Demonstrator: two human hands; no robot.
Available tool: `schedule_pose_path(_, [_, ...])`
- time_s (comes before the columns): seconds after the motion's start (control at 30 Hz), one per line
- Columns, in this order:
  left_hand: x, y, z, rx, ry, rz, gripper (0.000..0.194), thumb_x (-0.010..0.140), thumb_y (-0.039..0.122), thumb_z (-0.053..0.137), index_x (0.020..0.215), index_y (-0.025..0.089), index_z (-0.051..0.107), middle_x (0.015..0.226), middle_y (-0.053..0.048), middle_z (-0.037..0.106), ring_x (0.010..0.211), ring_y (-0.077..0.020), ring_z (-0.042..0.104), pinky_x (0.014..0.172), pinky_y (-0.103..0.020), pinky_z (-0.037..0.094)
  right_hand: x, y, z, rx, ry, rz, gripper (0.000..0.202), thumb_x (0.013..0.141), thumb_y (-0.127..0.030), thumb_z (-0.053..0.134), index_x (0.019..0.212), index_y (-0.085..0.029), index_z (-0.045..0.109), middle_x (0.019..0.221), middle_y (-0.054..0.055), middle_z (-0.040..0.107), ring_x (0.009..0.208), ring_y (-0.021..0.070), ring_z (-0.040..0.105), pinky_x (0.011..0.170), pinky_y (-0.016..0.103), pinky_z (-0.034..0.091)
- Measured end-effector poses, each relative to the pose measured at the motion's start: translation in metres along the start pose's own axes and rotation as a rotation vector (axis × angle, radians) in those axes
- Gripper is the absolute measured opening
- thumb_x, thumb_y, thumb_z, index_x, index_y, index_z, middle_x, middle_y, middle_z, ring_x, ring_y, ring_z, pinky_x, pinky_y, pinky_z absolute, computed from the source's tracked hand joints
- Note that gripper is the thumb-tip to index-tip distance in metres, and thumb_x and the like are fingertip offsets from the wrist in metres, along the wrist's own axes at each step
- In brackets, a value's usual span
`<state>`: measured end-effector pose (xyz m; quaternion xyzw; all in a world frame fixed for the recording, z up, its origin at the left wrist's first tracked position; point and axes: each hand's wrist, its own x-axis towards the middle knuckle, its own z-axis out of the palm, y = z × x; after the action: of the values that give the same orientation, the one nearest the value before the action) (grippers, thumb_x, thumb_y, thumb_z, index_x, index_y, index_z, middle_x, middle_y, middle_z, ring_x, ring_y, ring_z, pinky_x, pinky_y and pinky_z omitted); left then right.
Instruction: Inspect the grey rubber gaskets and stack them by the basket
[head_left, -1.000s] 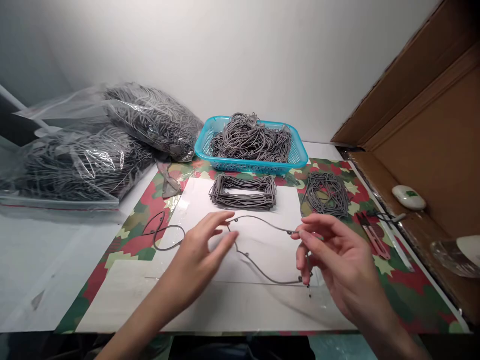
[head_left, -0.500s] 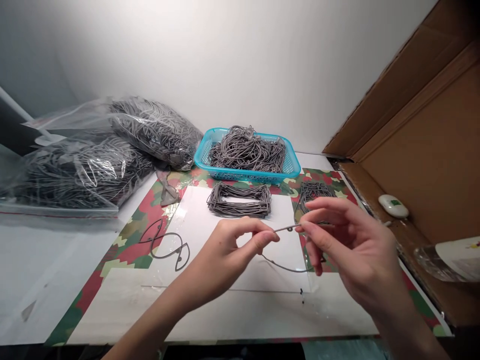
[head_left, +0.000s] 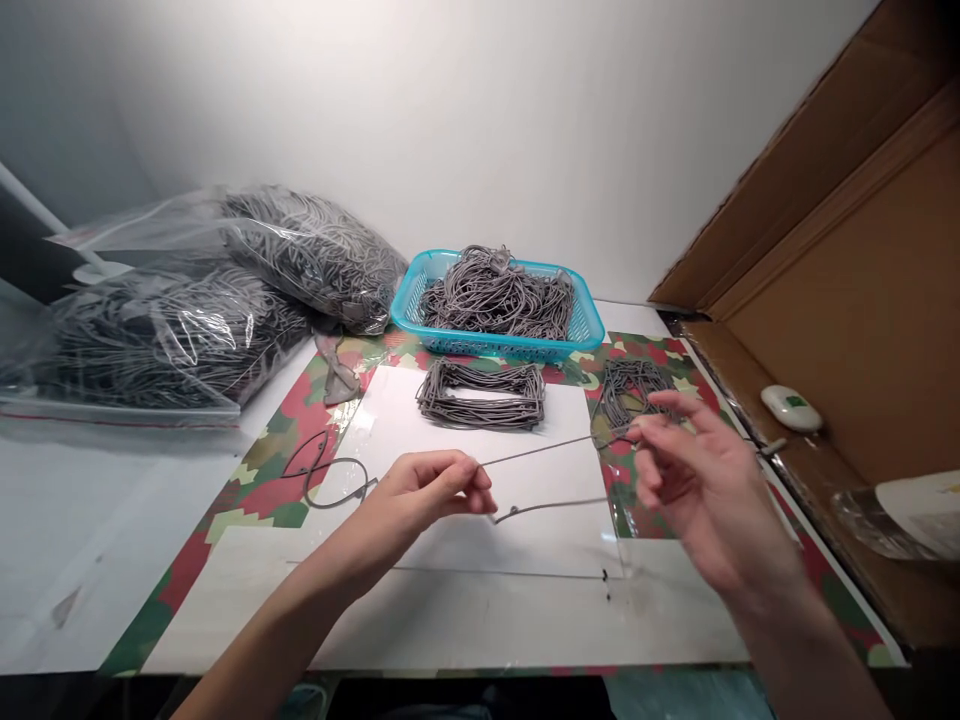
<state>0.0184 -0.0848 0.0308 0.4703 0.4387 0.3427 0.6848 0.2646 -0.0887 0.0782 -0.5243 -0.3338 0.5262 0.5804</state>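
I observe my left hand (head_left: 420,495) pinching one end of the grey cord (head_left: 547,450), fingers closed on it. My right hand (head_left: 701,480) grips the other end by thumb and forefinger, remaining fingers spread. Half a second ago the hands stood close and the cord sagged; it is now drawn taut between the fingertips, so straightening appears under way. A looser strand (head_left: 551,508) trails just below. Bundled cords (head_left: 484,395) lie beyond the fingers.
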Motion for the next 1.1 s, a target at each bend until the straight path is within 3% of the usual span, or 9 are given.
schedule_pose_path(0.07, [0.0,-0.003,-0.004,-0.021,0.065,-0.039,0.04,0.08,0.056,0.065,0.079,0.017,0.069,0.062,-0.001,0.061,0.063,-0.0166,0.061,0.069,-0.031,0.052,-0.004,0.018,0.003,0.009,-0.025,0.095,0.037,0.066,-0.031,0.083,0.095,-0.022,0.062,0.074,-0.001,0.066,0.05,0.0093,0.056,0.04,0.02,0.05])
schedule_pose_path(0.17, [0.0,-0.007,-0.009,0.178,0.189,-0.061,0.039,0.078,0.055,0.066,0.08,0.016,0.069,0.057,0.001,0.058,0.051,-0.0139,0.054,0.054,-0.027,0.047,-0.009,0.046,0.005,-0.007,-0.055,0.221,0.039,0.067,-0.034,0.083,0.097,-0.02,0.063,0.079,0.002,0.069,0.061,0.0132,0.064,0.052,0.026,0.058])
schedule_pose_path(0.3, [-0.001,-0.014,-0.014,0.624,0.291,0.088,0.029,0.083,0.044,0.059,0.075,0.019,0.071,0.071,-0.004,0.066,0.059,-0.0163,0.057,0.056,-0.027,0.043,-0.014,0.072,-0.001,-0.097,-0.042,0.228,0.045,0.069,-0.035,0.082,0.107,-0.019,0.065,0.105,0.01,0.073,0.088,0.0218,0.072,0.079,0.035,0.061])
schedule_pose_path(0.43, [0.001,-0.024,-0.015,0.98,0.384,0.273,0.028,0.088,0.035,0.049,0.088,0.021,0.073,0.094,-0.008,0.066,0.079,-0.0216,0.062,0.065,-0.031,0.045,-0.019,0.083,-0.013,-0.228,-0.012,0.033,0.041,0.077,-0.037,0.077,0.113,-0.021,0.065,0.122,0.011,0.069,0.115,0.0253,0.065,0.103,0.042,0.052])
schedule_pose_path(0.6, [-0.005,-0.033,-0.014,1.119,0.522,0.386,0.034,0.093,0.032,0.044,0.118,0.021,0.064,0.106,-0.01,0.061,0.091,-0.0254,0.061,0.068,-0.035,0.048,-0.027,0.085,-0.025,-0.501,-0.01,-0.12,0.03,0.086,-0.034,0.066,0.113,-0.023,0.068,0.125,0.009,0.068,0.12,0.0261,0.062,0.105,0.045,0.05])
schedule_pose_path(0.73, [-0.026,-0.043,-0.011,1.172,0.508,0.486,0.025,0.095,0.028,0.047,0.114,0.022,0.062,0.104,-0.008,0.06,0.097,-0.0253,0.058,0.076,-0.035,0.048,-0.032,0.086,-0.033,-0.789,-0.077,-0.366,0.018,0.09,-0.023,0.058,0.101,-0.025,0.073,0.116,0.006,0.072,0.112,0.0248,0.066,0.099,0.041,0.054])
schedule_pose_path(0.9, [-0.044,-0.062,-0.009,1.25,0.483,0.627,0.019,0.093,0.017,0.052,0.109,0.024,0.062,0.106,-0.006,0.057,0.099,-0.0222,0.055,0.083,-0.035,0.046,-0.033,0.094,-0.038,-0.978,-0.152,-0.764,0.021,0.091,-0.01,0.052,0.099,-0.02,0.069,0.11,0.007,0.072,0.108,0.0211,0.066,0.094,0.035,0.056])
schedule_pose_path(1.1, [-0.05,-0.062,-0.003,1.235,0.493,0.723,0.023,0.089,0.005,0.056,0.105,0.02,0.06,0.103,-0.007,0.057,0.096,-0.0207,0.054,0.084,-0.036,0.042,-0.032,0.101,-0.037,-1.157,-0.206,-0.917,0.025,0.09,0.0,0.05,0.106,-0.013,0.064,0.108,0.014,0.067,0.11,0.0242,0.06,0.096,0.041,0.052])
